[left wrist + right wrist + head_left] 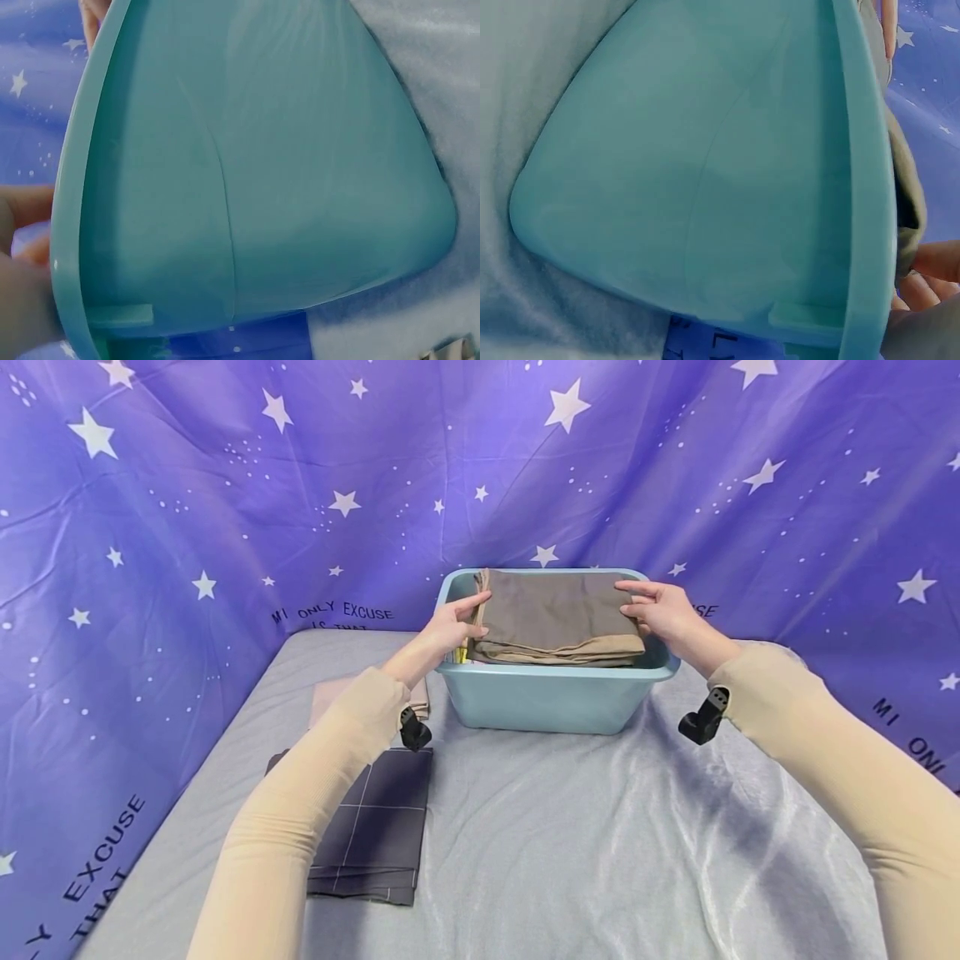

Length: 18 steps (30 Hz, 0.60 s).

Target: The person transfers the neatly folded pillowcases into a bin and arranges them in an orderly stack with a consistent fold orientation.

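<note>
A folded grey-brown cloth (558, 610) with tan inner layers lies in the top of a light-blue plastic tub (547, 697). My left hand (447, 625) reaches over the tub's left side, its index finger and thumb spread and touching the cloth's left edge. On the opposite side my right hand (663, 610) has its extended fingers on the cloth's right edge. In the right wrist view, right-hand fingers (937, 260) meet a cloth corner just above the rim. The tub wall (247, 165) fills most of the left wrist view and hides what is inside.
Left of the tub lies a folded dark cloth with white grid lines (382, 827), partly under my left forearm. Behind it is a folded pink cloth (330, 695). Something yellow (461, 653) shows inside the tub's left end. A purple star-patterned curtain (420, 468) hangs behind the grey-covered surface (555, 852).
</note>
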Available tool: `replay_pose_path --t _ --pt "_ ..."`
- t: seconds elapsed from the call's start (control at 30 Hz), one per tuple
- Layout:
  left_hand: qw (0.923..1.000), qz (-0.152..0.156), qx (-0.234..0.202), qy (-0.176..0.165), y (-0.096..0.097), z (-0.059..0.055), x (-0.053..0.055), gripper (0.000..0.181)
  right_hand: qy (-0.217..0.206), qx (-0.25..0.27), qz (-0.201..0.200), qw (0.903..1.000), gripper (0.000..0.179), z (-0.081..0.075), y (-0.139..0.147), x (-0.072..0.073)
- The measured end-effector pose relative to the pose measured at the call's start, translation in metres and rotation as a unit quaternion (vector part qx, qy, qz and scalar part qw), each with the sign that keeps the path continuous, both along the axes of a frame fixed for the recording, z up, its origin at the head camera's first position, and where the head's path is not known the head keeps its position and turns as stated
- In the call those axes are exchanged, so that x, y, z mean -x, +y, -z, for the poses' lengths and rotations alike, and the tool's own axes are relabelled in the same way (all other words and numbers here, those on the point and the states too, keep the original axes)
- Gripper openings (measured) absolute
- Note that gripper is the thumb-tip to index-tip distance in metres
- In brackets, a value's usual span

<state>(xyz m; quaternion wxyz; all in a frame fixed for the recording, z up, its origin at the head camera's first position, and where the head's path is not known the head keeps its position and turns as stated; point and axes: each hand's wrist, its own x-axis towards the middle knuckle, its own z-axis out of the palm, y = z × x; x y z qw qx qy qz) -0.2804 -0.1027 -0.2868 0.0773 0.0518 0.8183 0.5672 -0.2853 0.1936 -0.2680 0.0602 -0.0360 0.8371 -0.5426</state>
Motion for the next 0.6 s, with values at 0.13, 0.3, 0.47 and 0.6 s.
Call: replay_pose_path --t 0.13,0.3,0.47,0.6 --pt "0.9946 -0.052 0.043 0.079 -0.001 -0.005 -0.004 0.050 0.103 -0.089 -0.001 0.9907 0.038 0.000 0.001 0.000" --pt "0.9861 -0.090 0.001 0.139 -0.008 -0.011 -0.010 0.034 0.163 -0.113 -0.005 0.9802 0.029 -0.004 -0.001 -0.007" --pt "0.9865 -0.078 -0.018 0.142 -0.014 -0.012 -0.016 0.031 0.159 -0.110 -0.024 0.9808 0.026 -0.005 -0.006 -0.018" --pt "0.9864 -0.072 0.007 0.148 -0.015 -0.013 -0.022 0.032 0.154 -0.108 -0.038 0.9815 0.025 -0.002 -0.008 -0.024"
